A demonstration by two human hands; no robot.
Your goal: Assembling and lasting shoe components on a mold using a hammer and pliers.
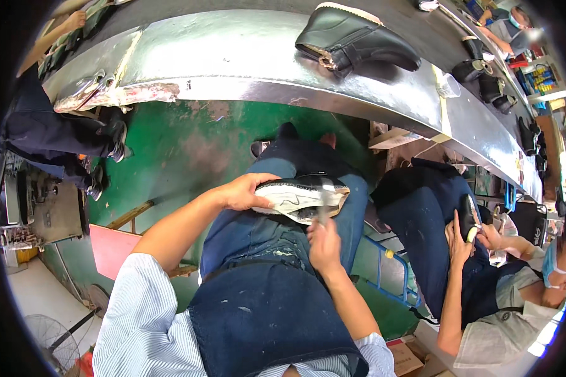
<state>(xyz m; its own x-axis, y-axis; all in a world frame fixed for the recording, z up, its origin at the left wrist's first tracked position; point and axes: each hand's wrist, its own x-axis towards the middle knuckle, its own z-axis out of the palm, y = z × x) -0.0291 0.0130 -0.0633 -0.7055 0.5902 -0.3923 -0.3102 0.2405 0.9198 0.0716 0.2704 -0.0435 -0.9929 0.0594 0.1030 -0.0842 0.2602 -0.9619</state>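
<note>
A black shoe lies across my lap with its pale, unfinished underside turned up toward me. My left hand grips one end of it, thumb on the underside and fingers around the far side. In my right hand is a hammer, smeared by motion, its metal head over the other end of the shoe. Whether the head touches the shoe I cannot tell. Ahead on the metal-topped bench, a black ankle boot with a strap and a pale lined opening rests on its side.
The metal bench curves across in front of me. To my right a seated person works on a dark shoe, near a blue metal frame. Another person stands at the left. Several black shoes line the bench's right side.
</note>
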